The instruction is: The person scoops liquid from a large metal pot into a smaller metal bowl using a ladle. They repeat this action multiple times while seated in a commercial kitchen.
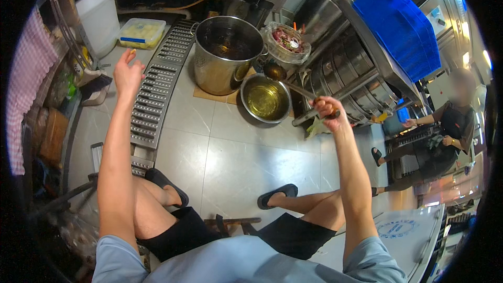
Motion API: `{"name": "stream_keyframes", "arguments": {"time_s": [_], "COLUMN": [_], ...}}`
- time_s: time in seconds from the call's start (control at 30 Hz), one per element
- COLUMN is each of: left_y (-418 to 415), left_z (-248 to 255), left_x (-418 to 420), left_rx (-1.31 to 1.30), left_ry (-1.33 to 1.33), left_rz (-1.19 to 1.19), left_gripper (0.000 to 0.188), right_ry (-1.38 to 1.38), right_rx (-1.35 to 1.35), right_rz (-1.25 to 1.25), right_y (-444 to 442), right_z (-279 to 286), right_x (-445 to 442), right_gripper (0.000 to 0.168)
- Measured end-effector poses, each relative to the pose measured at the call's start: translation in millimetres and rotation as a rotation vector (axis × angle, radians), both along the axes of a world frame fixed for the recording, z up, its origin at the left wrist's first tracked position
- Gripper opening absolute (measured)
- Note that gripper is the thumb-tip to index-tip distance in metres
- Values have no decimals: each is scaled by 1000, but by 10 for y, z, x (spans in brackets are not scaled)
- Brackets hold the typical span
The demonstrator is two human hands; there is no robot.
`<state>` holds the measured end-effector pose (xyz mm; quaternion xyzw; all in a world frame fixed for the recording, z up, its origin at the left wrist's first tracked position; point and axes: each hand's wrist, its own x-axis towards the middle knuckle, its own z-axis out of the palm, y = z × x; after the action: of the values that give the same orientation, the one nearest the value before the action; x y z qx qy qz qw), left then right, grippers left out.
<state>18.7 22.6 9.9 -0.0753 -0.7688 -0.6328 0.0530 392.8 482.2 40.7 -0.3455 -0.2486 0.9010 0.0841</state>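
Note:
My right hand (329,113) grips the wooden handle of a long metal ladle (300,91). The ladle's bowl (275,71) looks brown inside and hangs just over the far rim of a steel basin (243,104). Clear yellow liquid (265,100), oil-like, lies in that basin. Behind it to the left stands a tall steel stockpot (214,72) with dark liquid inside. My left hand (129,71) is raised over the floor grate, fingers apart. A yellowish spot by its fingertips is too small to identify. Beyond that hand sits a lidded plastic box (142,31) with pale yellow contents.
A plastic-lined tub of reddish pieces (289,43) stands right of the stockpot. Steel steamer tiers (342,74) and a blue crate (401,27) line the right. A slotted drain grate (153,102) runs along the left. A broom (96,80) leans there. Another person (444,133) is at far right.

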Motion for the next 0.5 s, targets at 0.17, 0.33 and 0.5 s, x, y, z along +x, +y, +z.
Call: {"name": "stream_keyframes", "arguments": {"time_s": [0.17,0.33,0.5], "left_y": [1,-25,-26], "left_z": [-17,-65,-41], "left_x": [-18,-83,-70], "left_rx": [1,8,-3], "left_ry": [2,16,10], "left_rz": [14,12,20], "left_gripper": [58,59,58], "right_ry": [-76,-156,-282], "right_rx": [173,135,380], "right_rz": [-23,-9,-3], "right_y": [-77,-66,-352], "right_z": [-852,-1655,-2016], "right_x": [86,153,130], "right_gripper": [26,23,12]}}
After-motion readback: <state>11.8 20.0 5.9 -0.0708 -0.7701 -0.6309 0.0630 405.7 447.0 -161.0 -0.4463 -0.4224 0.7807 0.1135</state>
